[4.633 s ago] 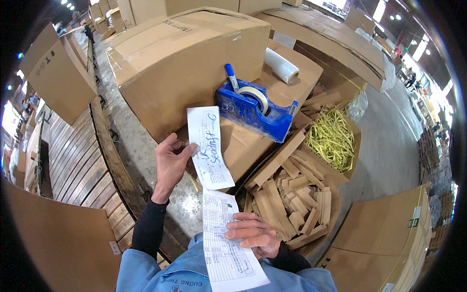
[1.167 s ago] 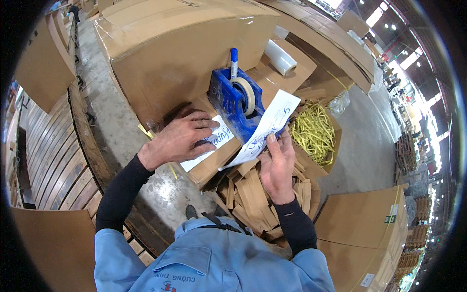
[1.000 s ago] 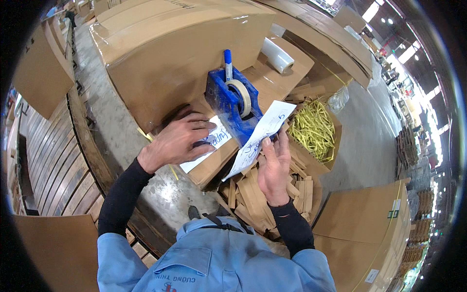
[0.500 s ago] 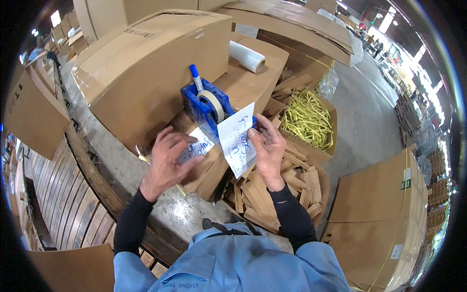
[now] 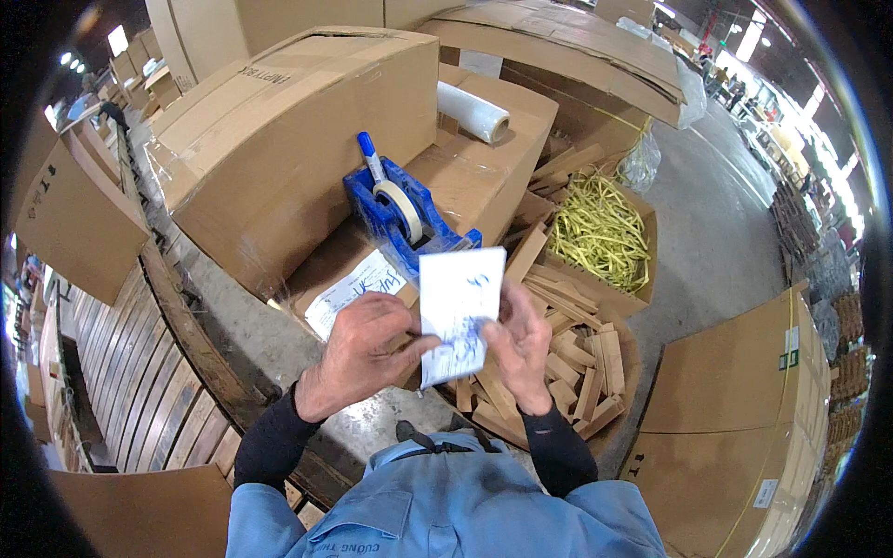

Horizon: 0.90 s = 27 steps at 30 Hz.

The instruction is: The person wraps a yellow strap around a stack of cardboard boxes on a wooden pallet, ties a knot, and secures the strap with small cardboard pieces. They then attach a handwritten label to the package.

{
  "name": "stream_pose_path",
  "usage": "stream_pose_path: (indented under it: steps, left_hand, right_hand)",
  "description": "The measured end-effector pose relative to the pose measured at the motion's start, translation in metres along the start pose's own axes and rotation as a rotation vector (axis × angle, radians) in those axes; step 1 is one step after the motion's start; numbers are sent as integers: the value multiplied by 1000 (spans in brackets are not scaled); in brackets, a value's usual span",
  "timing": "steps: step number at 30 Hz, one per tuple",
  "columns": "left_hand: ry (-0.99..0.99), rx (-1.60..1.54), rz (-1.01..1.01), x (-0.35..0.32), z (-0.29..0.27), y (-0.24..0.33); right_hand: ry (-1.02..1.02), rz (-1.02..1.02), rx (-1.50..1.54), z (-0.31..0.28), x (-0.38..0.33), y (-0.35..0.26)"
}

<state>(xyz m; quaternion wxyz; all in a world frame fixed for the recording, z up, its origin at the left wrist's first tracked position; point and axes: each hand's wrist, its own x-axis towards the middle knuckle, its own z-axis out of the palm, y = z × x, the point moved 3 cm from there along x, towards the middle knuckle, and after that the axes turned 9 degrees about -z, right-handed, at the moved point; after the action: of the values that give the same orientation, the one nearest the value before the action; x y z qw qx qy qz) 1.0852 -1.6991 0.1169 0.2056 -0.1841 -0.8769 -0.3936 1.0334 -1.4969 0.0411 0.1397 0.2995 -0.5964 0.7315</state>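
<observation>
A folded white paper sheet [image 5: 459, 284] with blue handwriting is held up in front of my body. My right hand [image 5: 521, 349] grips its right side, thumb on the front and fingers behind. At the lower left edge, my left hand [image 5: 367, 349] pinches the same sheet between thumb and curled fingers. A second written sheet [image 5: 349, 293] lies on the cardboard just beyond my left hand. Past the held sheet stands a blue tape dispenser [image 5: 379, 223] with a roll of cream tape [image 5: 398, 212] and a blue-capped marker [image 5: 370, 156] stuck upright in it.
A large carton [image 5: 298, 149] rises behind the dispenser, and a roll of clear film [image 5: 473, 112] lies to its right. Boxes of yellow strapping [image 5: 600, 232] and cardboard strips [image 5: 567, 363] stand at right. On the left runs a slatted wooden conveyor [image 5: 139, 372]; another big carton [image 5: 716, 400] is far right.
My left hand has come right and down from above the lying sheet to pinch the held one. The held sheet has moved down and turned more upright with my right hand.
</observation>
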Motion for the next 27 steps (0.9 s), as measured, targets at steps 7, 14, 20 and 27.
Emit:
stream_pose_path:
  steps: [7, 14, 20, 27]
  left_hand:
    - [-227, -3, -115, 1, 3, 6]
    - [-109, -117, -369, 12, 9, -1]
    - [132, -387, -638, 39, 7, -42]
    - [34, -578, -676, 60, 21, -42]
  right_hand:
    - [-160, 361, 172, -11, -34, -4]
    - [-190, 450, 222, -17, -35, 2]
    - [243, 527, 461, -21, -38, 22]
    - [264, 520, 494, -13, -37, 28]
